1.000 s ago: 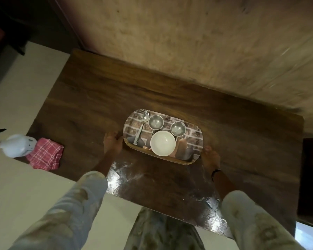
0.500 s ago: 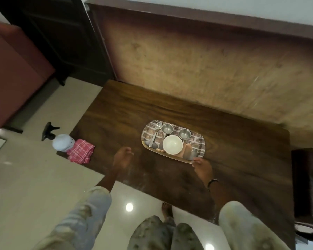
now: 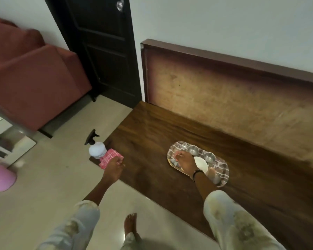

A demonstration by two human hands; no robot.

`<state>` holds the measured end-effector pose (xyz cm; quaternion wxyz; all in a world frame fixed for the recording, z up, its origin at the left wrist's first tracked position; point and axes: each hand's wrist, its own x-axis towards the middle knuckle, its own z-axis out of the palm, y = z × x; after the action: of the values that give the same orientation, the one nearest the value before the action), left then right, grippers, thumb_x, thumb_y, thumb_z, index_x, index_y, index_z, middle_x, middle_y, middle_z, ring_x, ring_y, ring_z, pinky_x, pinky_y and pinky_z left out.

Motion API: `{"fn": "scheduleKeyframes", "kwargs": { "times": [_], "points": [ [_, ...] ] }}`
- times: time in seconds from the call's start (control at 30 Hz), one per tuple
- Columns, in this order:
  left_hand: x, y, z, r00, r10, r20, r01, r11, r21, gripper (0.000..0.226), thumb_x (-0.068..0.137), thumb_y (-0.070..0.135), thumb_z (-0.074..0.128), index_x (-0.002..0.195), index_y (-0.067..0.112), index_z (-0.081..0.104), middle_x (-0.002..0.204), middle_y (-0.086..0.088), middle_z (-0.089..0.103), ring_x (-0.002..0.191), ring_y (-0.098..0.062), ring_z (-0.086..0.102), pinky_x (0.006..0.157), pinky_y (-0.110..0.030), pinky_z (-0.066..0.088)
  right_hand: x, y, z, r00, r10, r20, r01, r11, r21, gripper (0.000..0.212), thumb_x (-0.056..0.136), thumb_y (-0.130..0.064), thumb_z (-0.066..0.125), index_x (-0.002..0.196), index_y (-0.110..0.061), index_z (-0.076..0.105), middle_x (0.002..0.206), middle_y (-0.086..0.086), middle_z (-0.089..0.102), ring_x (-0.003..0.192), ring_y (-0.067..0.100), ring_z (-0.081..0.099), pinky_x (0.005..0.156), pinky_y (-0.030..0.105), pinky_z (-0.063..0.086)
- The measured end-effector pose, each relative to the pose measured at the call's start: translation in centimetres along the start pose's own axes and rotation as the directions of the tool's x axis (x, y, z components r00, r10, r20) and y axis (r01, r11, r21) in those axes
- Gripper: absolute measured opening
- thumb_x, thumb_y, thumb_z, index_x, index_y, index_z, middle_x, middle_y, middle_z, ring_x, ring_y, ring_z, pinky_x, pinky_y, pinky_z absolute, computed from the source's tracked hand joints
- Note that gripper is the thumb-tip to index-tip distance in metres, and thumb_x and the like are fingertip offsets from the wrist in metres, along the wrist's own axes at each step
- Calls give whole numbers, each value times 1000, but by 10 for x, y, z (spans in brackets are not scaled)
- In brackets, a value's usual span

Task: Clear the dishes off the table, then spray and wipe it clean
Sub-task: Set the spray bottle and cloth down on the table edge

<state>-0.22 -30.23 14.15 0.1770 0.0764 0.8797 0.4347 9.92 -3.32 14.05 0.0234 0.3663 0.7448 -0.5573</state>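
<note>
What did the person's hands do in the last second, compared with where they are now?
The left hand left the tray's left end and swung out to the pink checked cloth by the spray bottle; a grip isn't clear. The right hand left the tray's right end and moved over its left part, fingers curled. The tray, white bowl and steel cups stayed put on the table.

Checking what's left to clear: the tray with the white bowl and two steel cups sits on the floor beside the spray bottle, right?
Not quite. The head view shows the tray, with the white bowl and two steel cups, on the wooden table. The spray bottle stands at the table's left corner.
</note>
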Motion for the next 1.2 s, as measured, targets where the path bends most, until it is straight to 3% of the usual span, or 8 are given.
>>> {"fn": "scheduleKeyframes", "kwargs": {
  "times": [0.07, 0.2, 0.4, 0.57, 0.67, 0.8, 0.97, 1.2],
  "points": [
    [20, -8, -31, 999, 41, -19, -40, 998, 40, 18, 90, 0, 54, 100, 15, 57, 93, -3, 56, 91, -20, 53, 79, -19, 50, 9, -30, 30, 998, -7, 56, 8, 1000, -12, 19, 92, -7, 52, 84, -21, 61, 97, 10, 64, 92, 24, 59, 85, 31, 46],
    [66, -37, -96, 987, 111, -120, -97, 988, 120, 29, 88, 28, 55, 108, 6, 57, 104, -5, 58, 96, -24, 56, 83, -36, 48, 40, -64, 97, 996, 8, 90, -7, 1000, -4, 25, 90, -13, 54, 72, -27, 63, 90, 5, 66, 88, 21, 60, 77, 29, 48],
    [101, -101, -187, 980, 22, -196, 29, 967, 254, 54, 80, 22, 72, 126, 8, 48, 125, -12, 51, 114, -30, 46, 94, -38, 41, 71, -92, 207, 978, 85, 193, -67, 993, -97, 14, 92, -2, 52, 85, -11, 61, 82, 7, 58, 73, 15, 55, 59, 14, 41],
    [126, -164, -219, 991, -133, 2, 128, 956, 264, 67, 79, 28, 73, 135, 10, 40, 138, -11, 44, 123, -32, 45, 102, -42, 40, 83, -80, 273, 935, 189, 301, -116, 963, -244, 23, 91, -13, 56, 112, -6, 64, 99, 5, 60, 94, 19, 56, 89, 32, 46],
    [144, -178, -217, 979, -189, 81, 166, 959, 229, 70, 78, 28, 74, 137, 11, 38, 142, -9, 43, 126, -29, 45, 106, -40, 39, 87, -73, 295, 914, 223, 340, -95, 930, -354, 16, 91, -9, 56, 104, -9, 65, 117, 14, 63, 112, 29, 58, 93, 30, 43],
    [172, -172, -202, 969, -192, 158, 173, 977, 126, 74, 81, 26, 71, 141, 13, 32, 148, -7, 37, 134, -24, 39, 109, -35, 34, 98, -74, 313, 911, 247, 331, -74, 887, -456, 33, 93, -10, 53, 125, 1, 56, 134, 15, 55, 124, 30, 50, 103, 31, 37],
    [212, -158, -174, 965, -117, 234, 105, 993, 63, 75, 84, 27, 68, 145, 13, 27, 150, -6, 36, 138, -23, 35, 104, -23, 26, 146, -39, 337, 895, 281, 347, -53, 839, -542, 58, 74, -38, 40, 121, -10, 60, 128, 12, 60, 112, 31, 56, 99, 36, 43],
    [244, -150, -141, 973, -96, 208, 62, 984, 166, 48, 87, 33, 62, 129, 12, 52, 126, -10, 63, 116, -28, 59, 97, -33, 46, 174, -34, 359, 916, 314, 250, -105, 789, -606, 45, 86, -18, 57, 128, -4, 52, 129, 16, 56, 117, 34, 54, 102, 44, 41]
  ]
}}
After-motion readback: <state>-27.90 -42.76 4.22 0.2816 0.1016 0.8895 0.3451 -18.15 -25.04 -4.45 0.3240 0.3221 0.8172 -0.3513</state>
